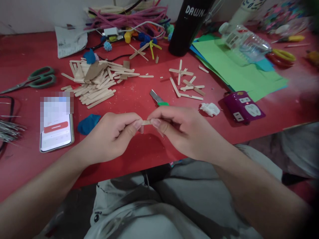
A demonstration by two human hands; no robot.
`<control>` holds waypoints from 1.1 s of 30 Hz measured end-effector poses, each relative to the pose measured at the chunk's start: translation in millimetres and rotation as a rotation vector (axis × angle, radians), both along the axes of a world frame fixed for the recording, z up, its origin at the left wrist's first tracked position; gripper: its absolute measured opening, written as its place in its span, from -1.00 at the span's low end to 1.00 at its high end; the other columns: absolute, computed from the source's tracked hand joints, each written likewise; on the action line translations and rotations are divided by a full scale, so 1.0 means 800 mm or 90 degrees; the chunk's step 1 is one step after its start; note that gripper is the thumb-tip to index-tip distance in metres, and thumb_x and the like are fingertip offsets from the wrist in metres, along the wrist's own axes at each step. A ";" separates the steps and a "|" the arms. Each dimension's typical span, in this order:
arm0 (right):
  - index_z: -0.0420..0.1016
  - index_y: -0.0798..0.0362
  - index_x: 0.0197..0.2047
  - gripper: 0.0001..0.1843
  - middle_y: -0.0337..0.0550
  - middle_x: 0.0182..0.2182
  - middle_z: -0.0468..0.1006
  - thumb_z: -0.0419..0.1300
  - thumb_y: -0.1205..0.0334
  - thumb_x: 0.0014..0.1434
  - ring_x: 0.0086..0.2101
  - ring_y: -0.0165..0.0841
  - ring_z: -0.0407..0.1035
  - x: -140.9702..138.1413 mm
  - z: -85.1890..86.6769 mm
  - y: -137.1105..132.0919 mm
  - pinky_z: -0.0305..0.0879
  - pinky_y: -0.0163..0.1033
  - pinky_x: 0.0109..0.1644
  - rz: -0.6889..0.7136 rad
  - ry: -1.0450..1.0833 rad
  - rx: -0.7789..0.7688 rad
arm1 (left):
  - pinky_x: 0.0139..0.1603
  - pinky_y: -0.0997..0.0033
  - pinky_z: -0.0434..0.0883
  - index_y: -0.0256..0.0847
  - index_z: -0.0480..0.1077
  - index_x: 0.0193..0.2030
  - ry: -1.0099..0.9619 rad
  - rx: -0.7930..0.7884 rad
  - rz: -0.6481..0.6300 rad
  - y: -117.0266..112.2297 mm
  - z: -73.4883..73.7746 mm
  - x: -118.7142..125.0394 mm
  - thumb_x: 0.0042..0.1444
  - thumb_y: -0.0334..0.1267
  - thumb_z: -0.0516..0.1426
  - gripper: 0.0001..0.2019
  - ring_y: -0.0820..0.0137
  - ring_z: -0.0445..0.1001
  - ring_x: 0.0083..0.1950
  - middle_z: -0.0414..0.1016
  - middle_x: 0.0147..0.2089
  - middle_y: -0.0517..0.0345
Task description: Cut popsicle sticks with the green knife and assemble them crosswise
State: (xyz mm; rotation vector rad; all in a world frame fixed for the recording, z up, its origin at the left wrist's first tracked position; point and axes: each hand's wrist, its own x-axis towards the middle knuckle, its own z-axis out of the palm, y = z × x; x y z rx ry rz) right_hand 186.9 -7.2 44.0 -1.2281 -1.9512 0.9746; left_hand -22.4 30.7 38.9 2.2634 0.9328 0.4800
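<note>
Pale clothing [139, 219] on the person's lap lies closest in the head view, below the edge of the red tabletop [134, 152]. Over that tabletop, the left hand [113, 134] and right hand [185, 129] pinch a short wooden stick piece [147, 122] between them, one at each end, near a cutter [157, 99] (its green handle partly hidden), with a heap of craft sticks [96, 94] farther back.

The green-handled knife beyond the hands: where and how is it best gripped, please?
Probably by the green handle, from the near right, since its metal blade points away leftward; the right hand seems to hide part.
</note>
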 end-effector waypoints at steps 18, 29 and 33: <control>0.55 -0.01 -0.17 -0.76 -0.14 -0.24 0.62 0.04 0.29 0.38 -0.27 -0.33 0.44 0.000 -0.001 -0.002 0.32 -0.22 -0.15 -0.036 -0.099 0.098 | -0.56 0.54 0.16 -0.22 0.40 -0.43 -0.023 -0.164 0.079 0.006 0.003 0.001 0.31 -0.05 0.00 -0.62 0.54 0.15 -0.55 0.17 -0.60 0.30; 0.63 -0.09 -0.07 -0.71 -0.10 -0.16 0.63 0.08 0.28 0.36 -0.19 -0.29 0.50 0.008 -0.005 0.002 0.39 -0.14 -0.09 -0.031 -0.090 0.185 | -0.59 0.54 0.11 -0.20 0.37 -0.43 -0.049 -0.198 0.082 0.004 0.008 -0.004 0.28 -0.02 0.06 -0.65 0.55 0.14 -0.56 0.20 -0.58 0.30; 0.61 -0.11 -0.04 -0.70 -0.10 -0.14 0.63 0.05 0.28 0.37 -0.16 -0.27 0.50 0.009 -0.006 0.002 0.40 -0.11 -0.05 -0.029 -0.114 0.188 | -0.54 0.52 0.14 -0.20 0.37 -0.40 -0.028 -0.109 0.066 0.002 0.006 -0.003 0.30 -0.03 0.03 -0.66 0.54 0.17 -0.54 0.25 -0.56 0.30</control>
